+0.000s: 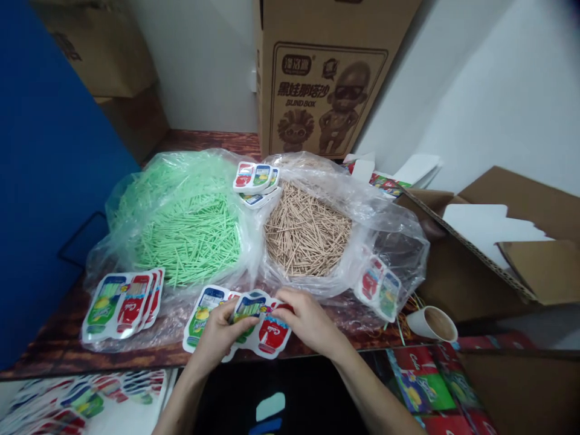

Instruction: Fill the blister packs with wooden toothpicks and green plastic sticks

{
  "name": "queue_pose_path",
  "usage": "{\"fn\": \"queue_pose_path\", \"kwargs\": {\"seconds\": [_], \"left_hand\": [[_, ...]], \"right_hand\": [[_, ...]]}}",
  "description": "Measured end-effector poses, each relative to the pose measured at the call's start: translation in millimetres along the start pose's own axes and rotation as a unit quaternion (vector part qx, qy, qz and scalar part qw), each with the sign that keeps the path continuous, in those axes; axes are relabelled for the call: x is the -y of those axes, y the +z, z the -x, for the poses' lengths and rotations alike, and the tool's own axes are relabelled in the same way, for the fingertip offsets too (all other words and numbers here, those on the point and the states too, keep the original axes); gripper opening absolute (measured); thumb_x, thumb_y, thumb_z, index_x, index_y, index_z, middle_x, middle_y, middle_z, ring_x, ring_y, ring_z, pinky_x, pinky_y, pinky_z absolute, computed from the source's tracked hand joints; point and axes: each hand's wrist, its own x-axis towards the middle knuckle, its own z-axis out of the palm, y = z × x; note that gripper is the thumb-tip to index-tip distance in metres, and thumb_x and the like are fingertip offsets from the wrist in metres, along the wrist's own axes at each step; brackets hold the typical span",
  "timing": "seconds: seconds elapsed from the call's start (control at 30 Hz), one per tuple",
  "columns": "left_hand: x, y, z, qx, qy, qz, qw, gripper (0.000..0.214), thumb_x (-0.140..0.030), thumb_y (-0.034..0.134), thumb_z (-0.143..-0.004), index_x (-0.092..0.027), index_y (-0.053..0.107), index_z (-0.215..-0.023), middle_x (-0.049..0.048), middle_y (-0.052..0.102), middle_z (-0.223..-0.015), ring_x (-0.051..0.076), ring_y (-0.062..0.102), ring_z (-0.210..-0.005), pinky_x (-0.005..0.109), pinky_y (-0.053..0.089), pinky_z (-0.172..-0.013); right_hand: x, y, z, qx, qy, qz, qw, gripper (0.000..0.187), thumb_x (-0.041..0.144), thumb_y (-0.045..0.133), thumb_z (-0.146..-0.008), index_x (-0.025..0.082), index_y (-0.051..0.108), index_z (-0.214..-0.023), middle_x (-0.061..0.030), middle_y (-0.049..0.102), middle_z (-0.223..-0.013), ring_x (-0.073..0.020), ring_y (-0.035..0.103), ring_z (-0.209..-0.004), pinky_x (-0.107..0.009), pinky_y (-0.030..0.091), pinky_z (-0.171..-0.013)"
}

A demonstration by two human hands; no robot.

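Observation:
Both of my hands are on one white-edged card with a green Sprite can and a red Cola can printed on it point(274, 333). My left hand point(220, 329) grips its left side, the thumb across the green can, where green sticks show at the top. My right hand point(304, 317) pinches the upper right part near the red can; what its fingertips hold there is hidden. Under it, to the left, lies another such card point(194, 329). Beyond my hands are a clear bag of green sticks point(190, 241) and a clear bag of brown sticks point(308, 232).
A stack of filled cards point(106, 308) lies at left; more cards point(257, 181) rest between the bags, and one point(379, 287) at right. A paper cup point(432, 324) sits by an open carton point(453, 266). A tall box point(326, 78) stands behind. Printed packs point(421, 380) are lower right.

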Motion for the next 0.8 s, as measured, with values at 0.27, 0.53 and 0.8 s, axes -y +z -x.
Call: {"fn": "queue_pose_path", "kwargs": {"seconds": [0.27, 0.53, 0.8], "left_hand": [[5, 12.6, 1, 0.079, -0.068, 0.047, 0.993, 0.029, -0.035, 0.078, -0.065, -0.016, 0.07, -0.086, 0.0021, 0.066, -0.072, 0.016, 0.058, -0.063, 0.025, 0.047, -0.058], [15, 34.9, -2, 0.016, -0.092, 0.082, 0.992, 0.026, -0.036, 0.077, -0.065, -0.015, 0.066, -0.074, -0.0015, 0.06, -0.064, 0.013, 0.051, -0.058, 0.024, 0.043, -0.057], [15, 37.4, -9, -0.026, -0.05, 0.075, 0.996, 0.022, -0.037, 0.073, -0.07, -0.015, 0.067, -0.072, -0.0007, 0.063, -0.065, 0.015, 0.054, -0.062, 0.026, 0.045, -0.06]], "right_hand": [[-13, 8, -2, -0.063, -0.013, 0.036, 0.997, 0.039, 0.028, 0.066, -0.084, 0.019, 0.044, -0.054, 0.0055, 0.045, -0.057, -0.011, 0.043, -0.057, -0.024, 0.028, -0.056], [-15, 6, -8, -0.102, -0.049, 0.034, 0.993, 0.043, 0.036, 0.061, -0.088, 0.02, 0.043, -0.053, 0.0035, 0.045, -0.058, -0.0124, 0.043, -0.058, -0.025, 0.03, -0.057], [-12, 3, -13, -0.084, -0.026, 0.026, 0.996, 0.039, 0.034, 0.06, -0.088, 0.019, 0.045, -0.055, 0.0032, 0.047, -0.059, -0.0128, 0.046, -0.059, -0.025, 0.031, -0.057]]}}
